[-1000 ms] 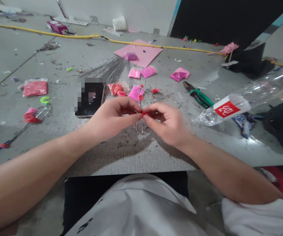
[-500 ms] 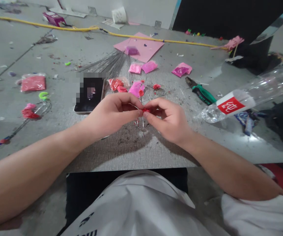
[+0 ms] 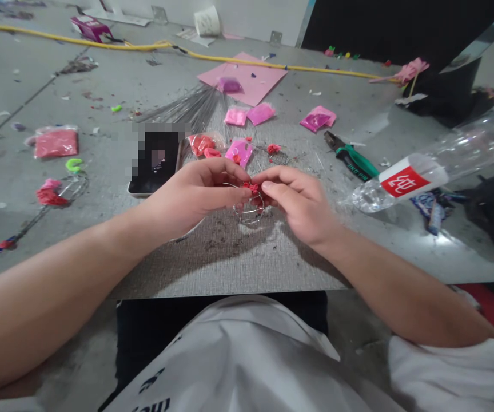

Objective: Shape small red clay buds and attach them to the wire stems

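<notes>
My left hand (image 3: 198, 191) and my right hand (image 3: 301, 203) meet over a grey textured board (image 3: 238, 257). Between the fingertips of both sits a small red beaded piece (image 3: 250, 187) strung on thin silver wire. The wire curls into a loop (image 3: 250, 212) that hangs just below the fingers. Both hands pinch the piece, left thumb and forefinger from the left, right fingers from the right. Behind the hands lie small bags of pink beads (image 3: 238, 153) and red beads (image 3: 202, 143), and another small red beaded piece (image 3: 273, 149).
A phone (image 3: 155, 166) lies left of my hands. Green-handled pliers (image 3: 350, 160) and a clear plastic bottle (image 3: 422, 171) lie to the right. A bundle of thin wires (image 3: 187, 109), pink paper (image 3: 242, 80), a red bead bag (image 3: 56, 143) and a yellow cable (image 3: 144, 48) lie farther off.
The wire loop under the fingers has come into fuller view and the red piece sits a little higher. Both hands shifted slightly away from me; the right fingers have straightened.
</notes>
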`<state>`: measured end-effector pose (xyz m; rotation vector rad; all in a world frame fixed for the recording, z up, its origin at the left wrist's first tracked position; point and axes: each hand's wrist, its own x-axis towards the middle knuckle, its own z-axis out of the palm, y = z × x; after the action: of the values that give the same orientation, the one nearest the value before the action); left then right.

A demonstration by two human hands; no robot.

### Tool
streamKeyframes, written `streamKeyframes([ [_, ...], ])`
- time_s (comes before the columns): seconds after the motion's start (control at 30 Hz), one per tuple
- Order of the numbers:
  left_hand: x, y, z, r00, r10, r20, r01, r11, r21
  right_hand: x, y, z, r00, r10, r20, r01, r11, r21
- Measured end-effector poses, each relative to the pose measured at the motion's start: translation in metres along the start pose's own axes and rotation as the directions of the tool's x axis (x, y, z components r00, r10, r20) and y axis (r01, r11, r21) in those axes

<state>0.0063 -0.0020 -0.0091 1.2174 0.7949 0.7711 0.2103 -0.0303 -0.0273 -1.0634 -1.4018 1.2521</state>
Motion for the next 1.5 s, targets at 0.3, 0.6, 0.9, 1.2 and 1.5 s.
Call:
streamKeyframes([
  [0.3,0.0003,-0.0006,-0.0014,0.999,0.042,-0.033,-0.038,0.994,0.105,0.0004,-0.0054,0.0019,1.000,-0.016,0.020,0.016,1.000,-0.008],
  [0.6,0.0001,0.0014,0.0031,0.997,0.057,-0.059,-0.051,0.993,0.108,-0.0009,-0.0037,0.0042,0.999,-0.016,0.037,0.017,0.999,-0.028],
  [0.9,-0.0010,0.0009,-0.0033,0.999,0.030,-0.030,-0.027,0.995,0.097,-0.0004,-0.0039,0.0036,1.000,-0.008,0.020,0.009,1.000,-0.003],
  [1.2,-0.0001,0.0009,-0.0011,0.998,0.039,-0.056,-0.028,0.983,0.183,-0.0025,-0.0030,0.0043,0.999,-0.039,0.030,0.042,0.996,-0.082],
  [1.5,-0.0010,0.0000,-0.0011,0.997,0.046,-0.057,-0.035,0.982,0.184,-0.0029,0.0007,0.0045,0.997,-0.046,0.057,0.048,0.998,-0.039],
])
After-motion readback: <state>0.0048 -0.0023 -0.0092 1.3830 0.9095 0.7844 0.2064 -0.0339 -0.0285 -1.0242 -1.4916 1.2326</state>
